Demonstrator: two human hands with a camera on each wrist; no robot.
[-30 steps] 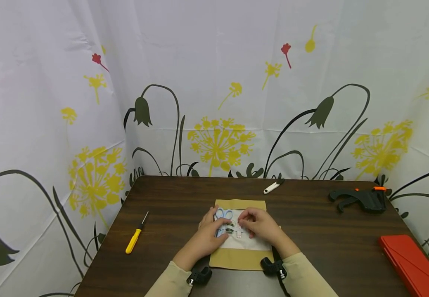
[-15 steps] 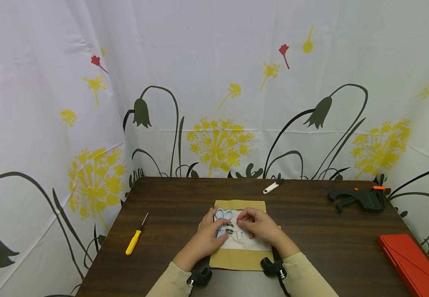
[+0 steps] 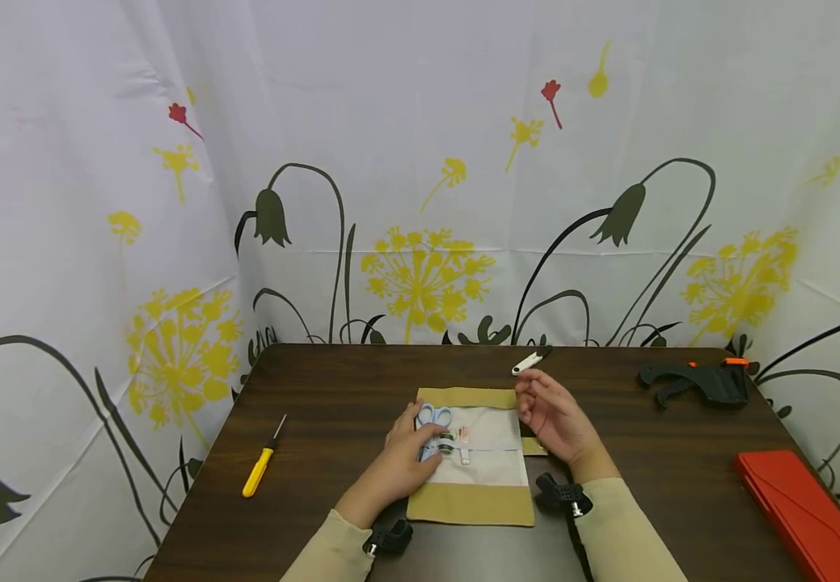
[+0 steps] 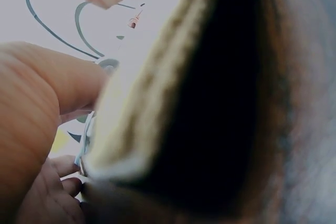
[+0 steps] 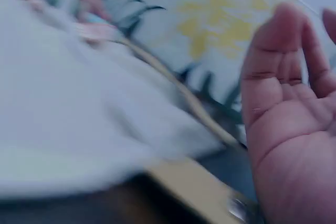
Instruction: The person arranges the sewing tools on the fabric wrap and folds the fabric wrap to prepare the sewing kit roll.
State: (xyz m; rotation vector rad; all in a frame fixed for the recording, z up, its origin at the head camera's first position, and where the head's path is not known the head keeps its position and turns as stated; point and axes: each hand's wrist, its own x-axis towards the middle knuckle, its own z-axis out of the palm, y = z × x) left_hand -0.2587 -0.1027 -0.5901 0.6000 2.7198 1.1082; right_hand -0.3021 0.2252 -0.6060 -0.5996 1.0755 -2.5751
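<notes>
An unfolded fabric sewing kit (image 3: pixel 470 505) has tan ends and a white middle. Pale blue scissors (image 3: pixel 435 415), dark thread spools (image 3: pixel 446 441) and a small white piece with red marks (image 3: pixel 465 446) lie in its left half; a thin band crosses the middle. My left hand (image 3: pixel 407 453) holds the kit's left edge, thumb over the scissors and spools, partly hiding them. Blurred in the left wrist view is the kit's tan edge (image 4: pixel 157 77). My right hand (image 3: pixel 558 416) is raised beside the kit's right edge, fingers loosely bent, holding nothing, its palm (image 5: pixel 294 145) showing in the right wrist view.
A yellow-handled screwdriver (image 3: pixel 263 457) lies at left. Behind the kit is a white-handled tool (image 3: pixel 531 360) with a dark end. At right are a black-and-orange clamp (image 3: pixel 703 381) and a red case (image 3: pixel 805 509). A small tan tab (image 3: pixel 533 446) extends from the kit's right side.
My right hand has left the small white piece and moved right and up, off the kit, uncovering its right half. The left hand keeps its place on the left edge.
</notes>
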